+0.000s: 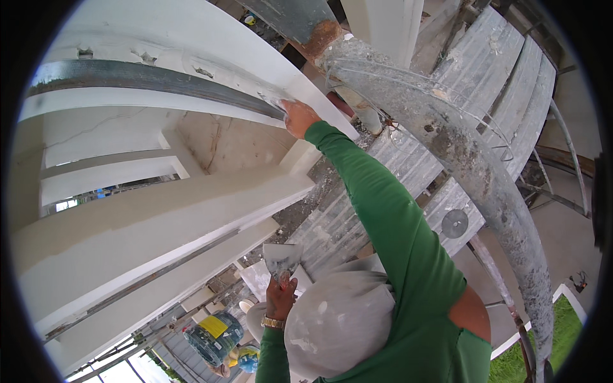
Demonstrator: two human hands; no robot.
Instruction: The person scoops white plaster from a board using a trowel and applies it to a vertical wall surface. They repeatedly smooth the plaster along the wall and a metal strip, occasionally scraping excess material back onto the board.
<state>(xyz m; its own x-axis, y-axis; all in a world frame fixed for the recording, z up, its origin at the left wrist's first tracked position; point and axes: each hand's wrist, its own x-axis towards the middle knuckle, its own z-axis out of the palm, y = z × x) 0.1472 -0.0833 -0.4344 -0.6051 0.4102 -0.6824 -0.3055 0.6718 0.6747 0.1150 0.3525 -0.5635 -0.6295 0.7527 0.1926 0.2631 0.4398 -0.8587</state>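
Note:
My left hand (280, 299), with a gold-coloured watch at the wrist, grips a putty knife (281, 256). Its wide blade points up and is coated with grey-white paste. Close by the blade lies a pale flat board (257, 278), partly hidden. My right arm, in a green sleeve, stretches far out to the white wall (223, 70). There my right hand (300, 119) is closed, its fingertips against the surface at the end of a long dark metal strip (153, 80). A white smear shows by the fingertips. Whether they pinch anything is hidden.
A thick, crusted metal pipe (460, 137) crosses close on the right. Behind it lie scaffold planks (472, 64) with gaps and wire. Chipped holes (145, 57) mark the wall. Below it run white ledges (159, 236). A dark bucket (214, 338) with a yellow patch stands lower left.

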